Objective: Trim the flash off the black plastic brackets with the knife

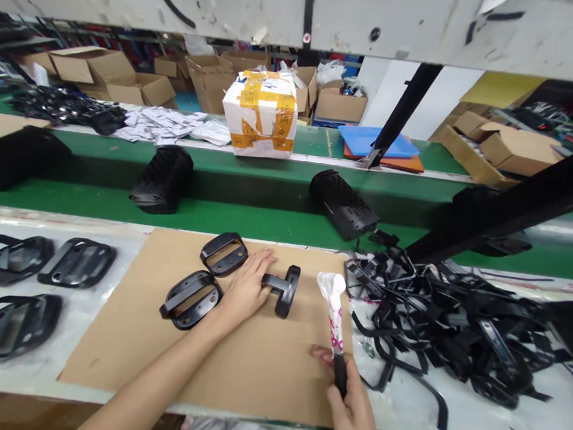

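My left hand point(247, 288) is closed on one end of a black plastic handle bracket point(286, 291) on the cardboard sheet point(130, 335). The bracket stands on edge, its other end pointing right; the held end is hidden by my fingers. Two similar black brackets lie beside this hand, one bracket point(223, 254) behind it and another bracket point(191, 299) to its left. In my right hand point(351, 398) is a hammer-like tool point(336, 320) with a black grip. White and pink wrapping covers its shaft, and its head is wrapped in white, held above the cardboard.
Several more brackets point(10, 328) lie at the left. A tangled heap of black strips and parts point(447, 329) covers the right side. Behind, a green conveyor point(246, 211) carries black perforated housings point(162, 179). A slanted black post point(509, 194) rises at the right; a taped box point(260, 115) stands beyond.
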`<state>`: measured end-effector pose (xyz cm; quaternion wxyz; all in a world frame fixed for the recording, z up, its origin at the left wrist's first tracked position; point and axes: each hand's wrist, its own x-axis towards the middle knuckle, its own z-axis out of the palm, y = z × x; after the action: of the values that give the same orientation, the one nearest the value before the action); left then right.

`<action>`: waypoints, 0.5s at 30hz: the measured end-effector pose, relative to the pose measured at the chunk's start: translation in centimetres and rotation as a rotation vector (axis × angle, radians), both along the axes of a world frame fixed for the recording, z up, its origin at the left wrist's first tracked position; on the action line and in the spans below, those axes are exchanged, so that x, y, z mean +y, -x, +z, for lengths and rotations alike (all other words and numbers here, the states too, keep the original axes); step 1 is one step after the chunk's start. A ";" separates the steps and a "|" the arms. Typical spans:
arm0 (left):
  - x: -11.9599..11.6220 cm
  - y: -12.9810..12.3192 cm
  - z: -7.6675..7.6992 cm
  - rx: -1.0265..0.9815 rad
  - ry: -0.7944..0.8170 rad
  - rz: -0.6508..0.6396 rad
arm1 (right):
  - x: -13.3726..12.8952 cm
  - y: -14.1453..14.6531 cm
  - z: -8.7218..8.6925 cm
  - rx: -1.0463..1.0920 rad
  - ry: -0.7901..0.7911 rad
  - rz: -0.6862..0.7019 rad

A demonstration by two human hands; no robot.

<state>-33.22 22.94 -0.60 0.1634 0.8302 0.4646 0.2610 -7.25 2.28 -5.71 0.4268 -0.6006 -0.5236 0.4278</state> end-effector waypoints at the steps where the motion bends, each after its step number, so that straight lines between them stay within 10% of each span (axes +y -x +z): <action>1: -0.1 0.1 -0.1 0.001 -0.010 0.022 | 0.0 -0.1 -0.1 -0.007 0.013 0.004; 15: -0.5 -0.5 -0.4 0.042 -0.027 0.162 | 2.4 2.4 7.1 0.133 0.411 0.038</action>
<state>-32.75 22.48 -1.03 0.1206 0.7974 0.5301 0.2621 -9.64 4.70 1.35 0.3208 -0.6354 -0.4071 0.5723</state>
